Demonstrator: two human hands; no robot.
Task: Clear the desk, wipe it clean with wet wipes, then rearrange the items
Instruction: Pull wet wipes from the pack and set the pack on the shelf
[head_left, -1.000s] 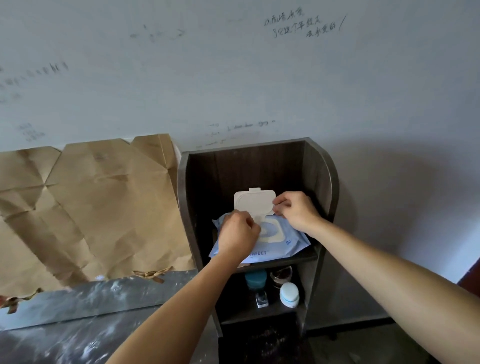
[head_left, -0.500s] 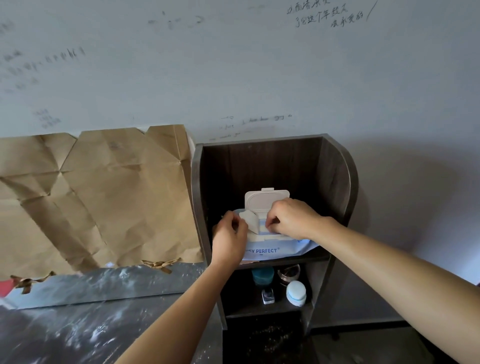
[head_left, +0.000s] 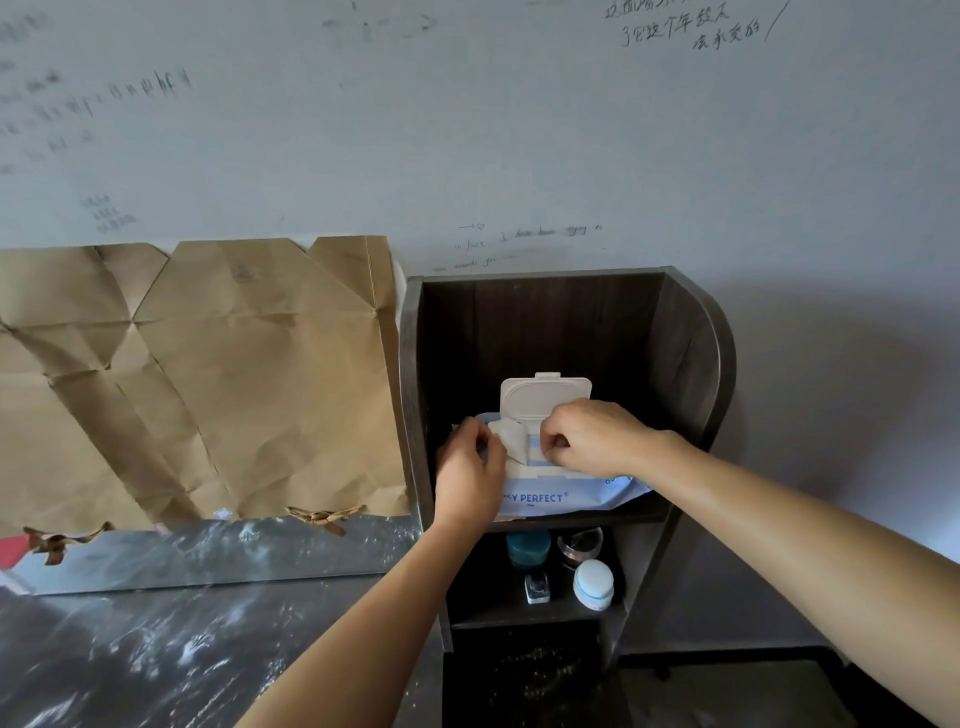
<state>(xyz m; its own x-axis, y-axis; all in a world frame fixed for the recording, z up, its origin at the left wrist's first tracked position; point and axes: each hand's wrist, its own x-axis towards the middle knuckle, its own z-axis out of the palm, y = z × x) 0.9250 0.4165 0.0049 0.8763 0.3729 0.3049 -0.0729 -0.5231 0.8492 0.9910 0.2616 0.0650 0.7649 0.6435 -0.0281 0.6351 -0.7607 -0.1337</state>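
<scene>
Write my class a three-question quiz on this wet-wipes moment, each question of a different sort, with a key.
1. True or false: the lid of the wet-wipes pack stands open.
2. The pack lies: A on the desk; B on the upper shelf of the dark shelf unit; C on the floor.
3. How many hands touch the pack?
Key: 1 true; 2 B; 3 two, the left hand and the right hand.

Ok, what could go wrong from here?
The pack lies at the front edge of the shelf. A tug by the right hand on the flap could drag it off if the left hand slips. The open lid may flop shut on the fingers.
</scene>
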